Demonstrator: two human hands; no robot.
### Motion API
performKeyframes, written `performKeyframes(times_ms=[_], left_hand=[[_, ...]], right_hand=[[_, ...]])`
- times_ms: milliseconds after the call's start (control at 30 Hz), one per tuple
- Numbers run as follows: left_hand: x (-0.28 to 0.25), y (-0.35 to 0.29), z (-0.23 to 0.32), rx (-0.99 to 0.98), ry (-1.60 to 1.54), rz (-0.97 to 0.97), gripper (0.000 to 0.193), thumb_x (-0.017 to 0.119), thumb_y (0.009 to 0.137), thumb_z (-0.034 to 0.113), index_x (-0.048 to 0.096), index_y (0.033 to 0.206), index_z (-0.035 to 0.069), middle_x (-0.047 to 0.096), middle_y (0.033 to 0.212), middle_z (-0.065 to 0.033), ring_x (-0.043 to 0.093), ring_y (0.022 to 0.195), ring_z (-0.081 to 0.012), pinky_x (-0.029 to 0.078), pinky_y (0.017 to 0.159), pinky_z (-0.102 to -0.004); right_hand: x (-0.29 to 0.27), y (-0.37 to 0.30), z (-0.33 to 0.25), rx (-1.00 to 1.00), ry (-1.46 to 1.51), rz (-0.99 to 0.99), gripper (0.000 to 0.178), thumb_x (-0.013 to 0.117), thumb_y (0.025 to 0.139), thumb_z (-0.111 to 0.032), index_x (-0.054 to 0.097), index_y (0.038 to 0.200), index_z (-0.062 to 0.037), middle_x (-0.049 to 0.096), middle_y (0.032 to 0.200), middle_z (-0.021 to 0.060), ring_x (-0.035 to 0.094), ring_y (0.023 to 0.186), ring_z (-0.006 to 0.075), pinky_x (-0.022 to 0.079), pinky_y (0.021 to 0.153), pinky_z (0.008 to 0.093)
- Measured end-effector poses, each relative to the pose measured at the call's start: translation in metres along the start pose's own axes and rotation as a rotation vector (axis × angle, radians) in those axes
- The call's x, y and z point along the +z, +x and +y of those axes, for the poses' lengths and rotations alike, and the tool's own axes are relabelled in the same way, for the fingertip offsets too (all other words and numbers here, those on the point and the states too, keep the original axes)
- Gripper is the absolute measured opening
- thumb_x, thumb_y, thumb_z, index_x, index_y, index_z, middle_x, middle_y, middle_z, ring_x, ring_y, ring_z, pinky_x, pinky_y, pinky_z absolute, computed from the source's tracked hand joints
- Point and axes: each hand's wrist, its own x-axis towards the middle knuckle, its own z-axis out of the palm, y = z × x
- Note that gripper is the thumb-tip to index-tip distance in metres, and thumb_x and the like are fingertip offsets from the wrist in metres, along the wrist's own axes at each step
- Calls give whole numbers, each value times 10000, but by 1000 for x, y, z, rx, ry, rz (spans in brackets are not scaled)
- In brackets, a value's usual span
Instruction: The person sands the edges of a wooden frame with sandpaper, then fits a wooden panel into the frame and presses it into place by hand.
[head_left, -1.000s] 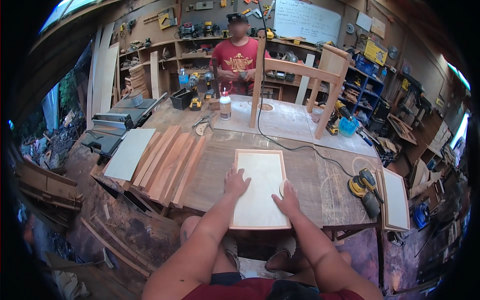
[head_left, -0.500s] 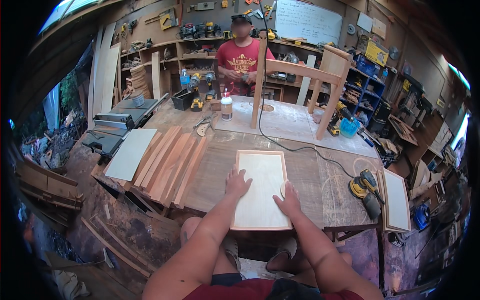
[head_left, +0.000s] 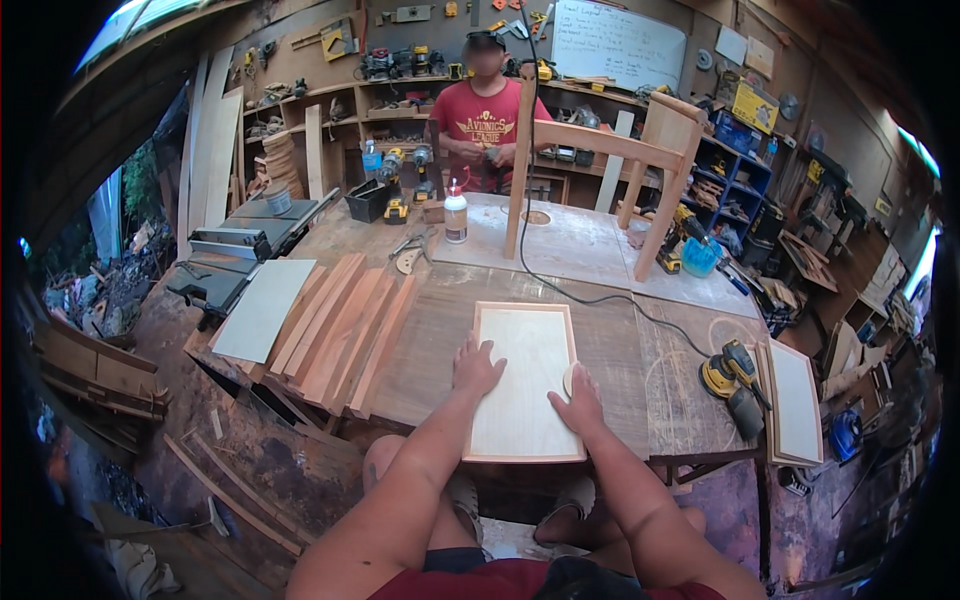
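A shallow wooden tray (head_left: 522,385), with a pale flat panel and a thin raised rim, lies on the workbench in front of me. My left hand (head_left: 478,366) grips its left side, fingers along the rim and thumb over the panel. At the right rim, my right hand (head_left: 580,402) pinches a pale, round, thin disc (head_left: 568,379) between thumb and fingers. The disc stands on edge against the rim; its material is too small to make out. Part of the tray's side rims is hidden under my hands.
Left lie wooden strips (head_left: 345,325) and a pale sheet (head_left: 262,310). A yellow-black sander (head_left: 730,375) with a cord and stacked panels (head_left: 795,405) are right. Beyond are a glue bottle (head_left: 455,218), drills (head_left: 395,185) and a wooden chair frame (head_left: 600,140). A person (head_left: 487,120) stands across the bench (head_left: 450,290).
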Motion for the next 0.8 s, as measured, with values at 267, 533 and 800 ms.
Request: performKeyframes(times_ms=[267, 533, 800], left_hand=[[0, -1, 0, 23, -5, 24, 640, 640, 906, 461, 495, 1430, 123, 257, 1583, -300, 276, 1464, -410, 198, 1214, -492], [-1, -2, 0, 22, -8, 25, 639, 644, 901, 460, 502, 1419, 114, 265, 1576, -305, 286, 1456, -415, 199, 1211, -497], [-1, -2, 0, 29, -8, 33, 644, 644, 899, 463, 499, 1421, 114, 270, 1572, -307, 323, 1431, -423, 219, 1199, -512]], right_hand=[[-1, -1, -1, -4, 12, 8, 943, 674, 889, -458, 218, 1546, 41, 309, 1580, 254, 240, 1501, 363, 148, 1231, 466], [-1, -1, -1, -36, 10, 53, 928, 682, 886, -450, 242, 1534, 46, 322, 1571, 257, 261, 1489, 370, 165, 1225, 468], [-3, -1, -5, -6, 26, 33, 936, 705, 868, -420, 246, 1529, 60, 342, 1555, 267, 280, 1478, 381, 174, 1226, 454]])
